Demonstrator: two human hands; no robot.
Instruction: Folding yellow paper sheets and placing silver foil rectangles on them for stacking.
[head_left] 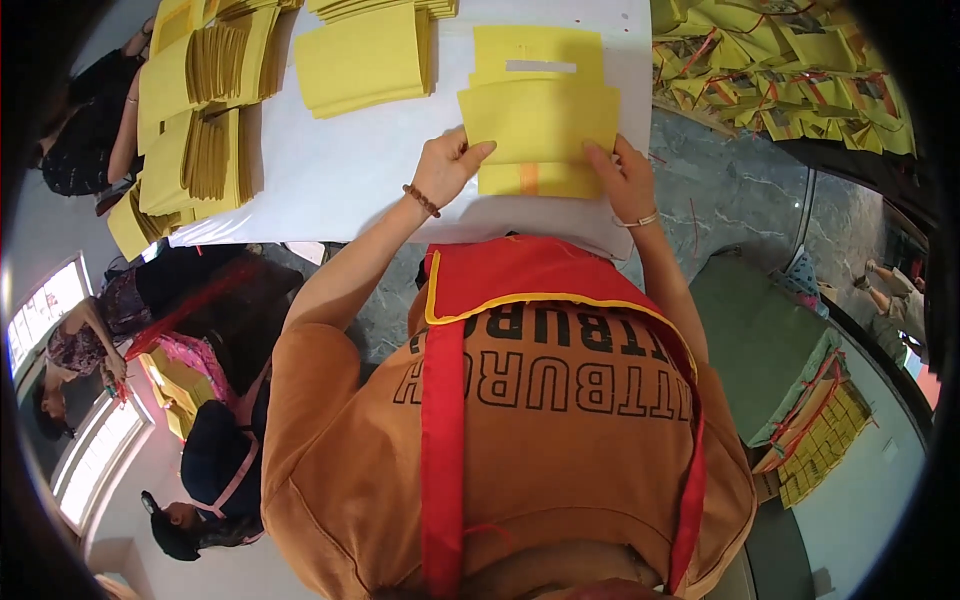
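I hold a wide yellow sheet (540,125) by its two sides over the front edge of the table. My left hand (452,168) pinches its lower left corner, thumb on top. At the lower right, my right hand (626,180) grips it the same way, fingers partly hidden underneath. Beneath lies another yellow piece (538,45) with a pale rectangular slot, its far end showing above the held sheet. A yellow strip with an orange mark (528,178) sticks out on the near side; whether it belongs to the lower piece I cannot tell.
On the white-covered table (330,160) stand a stack of yellow sheets (362,60) and more piles (195,165) at the left. Yellow bundles with red ties (780,70) lie at the far right. Several people sit at left, one in a dark cap (172,535). A green cover (755,335) is at right.
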